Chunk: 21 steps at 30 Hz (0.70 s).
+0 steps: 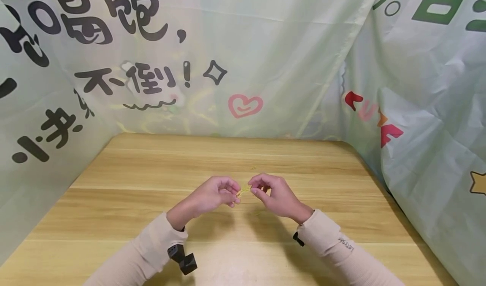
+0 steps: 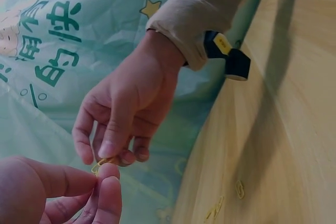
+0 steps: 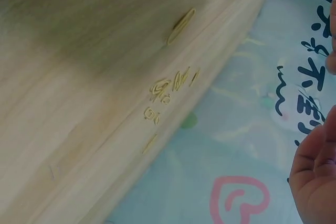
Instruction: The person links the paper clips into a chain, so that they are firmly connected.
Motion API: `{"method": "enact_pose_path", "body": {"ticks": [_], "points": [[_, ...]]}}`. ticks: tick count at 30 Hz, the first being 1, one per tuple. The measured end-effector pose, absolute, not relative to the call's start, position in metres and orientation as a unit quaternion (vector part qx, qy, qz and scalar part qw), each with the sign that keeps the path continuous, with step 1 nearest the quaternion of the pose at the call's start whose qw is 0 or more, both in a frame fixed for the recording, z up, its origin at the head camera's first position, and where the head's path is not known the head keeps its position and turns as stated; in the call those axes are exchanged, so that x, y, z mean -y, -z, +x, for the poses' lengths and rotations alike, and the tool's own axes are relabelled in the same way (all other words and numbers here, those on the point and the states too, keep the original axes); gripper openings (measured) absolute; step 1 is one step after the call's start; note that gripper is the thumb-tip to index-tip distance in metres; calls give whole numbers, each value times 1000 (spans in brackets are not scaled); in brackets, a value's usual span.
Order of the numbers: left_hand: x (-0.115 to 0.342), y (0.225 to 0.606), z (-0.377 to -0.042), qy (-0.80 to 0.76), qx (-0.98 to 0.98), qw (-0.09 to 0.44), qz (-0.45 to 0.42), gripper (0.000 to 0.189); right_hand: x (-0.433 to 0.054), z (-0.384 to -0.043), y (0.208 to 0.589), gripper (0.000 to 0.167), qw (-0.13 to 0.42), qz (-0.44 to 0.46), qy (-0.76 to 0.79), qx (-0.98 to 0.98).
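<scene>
Yellow paper clip (image 1: 243, 190) held above table (image 1: 152, 218) midway between hands, long axis running hand to hand. Left hand (image 1: 216, 193) fingers pinch one end; right hand (image 1: 271, 193) fingers pinch other. Both equally near. Loose clips (image 3: 168, 90) lie farther back.

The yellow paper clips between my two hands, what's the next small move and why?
Probably slide one clip's loop a little further into the other. Both the left hand and the right hand pinch the yellow paper clips above the wooden table, fingertips almost meeting, and the clips look only partly joined. More loose clips lie on the table.
</scene>
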<state>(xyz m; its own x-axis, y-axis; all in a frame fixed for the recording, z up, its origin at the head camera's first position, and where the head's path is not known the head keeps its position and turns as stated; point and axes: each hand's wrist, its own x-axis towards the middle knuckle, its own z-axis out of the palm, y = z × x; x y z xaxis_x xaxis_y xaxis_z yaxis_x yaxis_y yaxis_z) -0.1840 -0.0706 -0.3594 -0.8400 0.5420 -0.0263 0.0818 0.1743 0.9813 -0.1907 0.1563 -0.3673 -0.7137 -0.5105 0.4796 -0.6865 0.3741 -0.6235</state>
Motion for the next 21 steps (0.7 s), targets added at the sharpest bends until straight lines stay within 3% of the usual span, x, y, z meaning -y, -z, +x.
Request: {"method": "enact_pose_path", "body": {"ticks": [13, 21], "points": [[63, 373, -180, -581, -750, 212, 234, 25, -155, -188, 362, 10, 91, 365, -425, 823], [59, 374, -178, -500, -801, 176, 279, 16, -151, -187, 360, 10, 87, 386, -419, 817]]}}
